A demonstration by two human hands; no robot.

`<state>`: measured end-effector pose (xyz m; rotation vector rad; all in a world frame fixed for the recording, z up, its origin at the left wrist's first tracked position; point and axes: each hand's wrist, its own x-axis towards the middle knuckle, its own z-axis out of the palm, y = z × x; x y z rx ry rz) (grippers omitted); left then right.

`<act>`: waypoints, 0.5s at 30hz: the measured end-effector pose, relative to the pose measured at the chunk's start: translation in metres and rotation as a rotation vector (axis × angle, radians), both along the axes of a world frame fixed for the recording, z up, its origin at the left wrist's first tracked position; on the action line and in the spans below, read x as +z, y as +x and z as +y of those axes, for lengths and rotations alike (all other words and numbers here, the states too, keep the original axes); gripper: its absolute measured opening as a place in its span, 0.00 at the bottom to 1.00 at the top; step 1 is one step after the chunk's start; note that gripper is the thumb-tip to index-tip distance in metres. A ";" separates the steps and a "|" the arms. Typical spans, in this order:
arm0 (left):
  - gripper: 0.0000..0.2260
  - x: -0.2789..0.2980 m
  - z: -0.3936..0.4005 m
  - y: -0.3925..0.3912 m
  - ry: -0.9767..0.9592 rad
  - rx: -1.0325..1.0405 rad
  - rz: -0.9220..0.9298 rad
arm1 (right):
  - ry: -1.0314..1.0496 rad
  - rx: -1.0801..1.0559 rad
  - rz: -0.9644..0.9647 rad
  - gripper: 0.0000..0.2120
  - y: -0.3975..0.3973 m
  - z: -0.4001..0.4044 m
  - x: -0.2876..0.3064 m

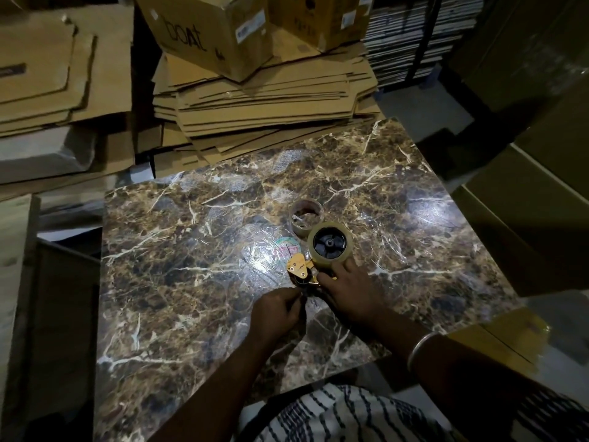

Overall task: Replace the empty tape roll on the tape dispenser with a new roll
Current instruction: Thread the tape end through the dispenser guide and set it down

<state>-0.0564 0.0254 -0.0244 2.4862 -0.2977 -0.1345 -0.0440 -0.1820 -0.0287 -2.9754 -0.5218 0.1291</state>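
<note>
Nearest the camera, the left hand (277, 309) was curled at the front end of the tape dispenser (306, 272), its fingertips pinching something thin and dark there. This was probably the free end of the tape, though the dim light left that unclear. Just beyond it, the right hand (345, 287) lay over the dispenser's body with fingers bent around it, holding it down on the marbled tabletop (191, 250); the handle was hidden under the palm.

The new roll (330, 244) already sat on the dispenser's black hub, so the swap itself looked done. What seemed left was threading the tape through the yellow front plate and over the blade, which appeared to be the step in hand.

Touching the new roll on its far side, the empty roll (306, 218) lay flat on the tabletop, discarded. It was a bare core; marble showed through its middle along with a pale scrap I could not identify.

Farther back, flattened cardboard sheets (261, 100) were stacked beyond the tabletop's edge, with a closed carton (204, 30) marked "boat" on top; its contents were not visible.
</note>
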 end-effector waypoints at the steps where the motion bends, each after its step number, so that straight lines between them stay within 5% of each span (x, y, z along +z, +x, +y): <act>1: 0.14 0.002 0.004 0.000 -0.030 -0.010 0.013 | -0.008 0.004 0.008 0.17 0.000 0.000 0.001; 15: 0.11 0.007 0.055 0.061 0.014 -0.207 0.131 | -0.042 -0.011 0.045 0.17 0.000 0.002 0.004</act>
